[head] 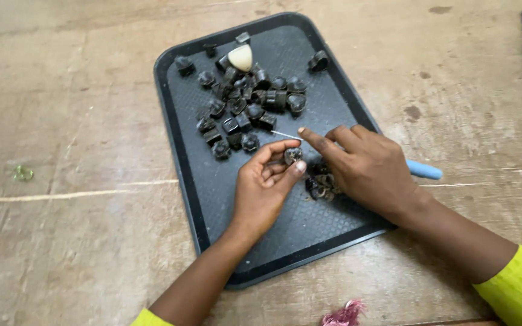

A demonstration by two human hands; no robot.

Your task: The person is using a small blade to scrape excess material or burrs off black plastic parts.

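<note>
Two hands are working over a dark tray (183, 181) on a worn wooden table (67, 229). Nearest, a bit of pink fluff (345, 314) is lying at the table edge. The left hand (264, 187) is pinching one small dark shell (293, 156) between thumb and fingertips. The right hand (370, 166) is gripping a thin pick (285, 135) with a blue handle (424, 171), its metal tip pointing just above the shell. To do this well, I think the shell should be kept steady and the tip moved slowly, away from the fingers. Beside the right hand, a little heap of bits (321, 184) is sitting. Farther up, many dark shells (246, 102) are lying together, with one pale shell (241, 58) at the far end.
</note>
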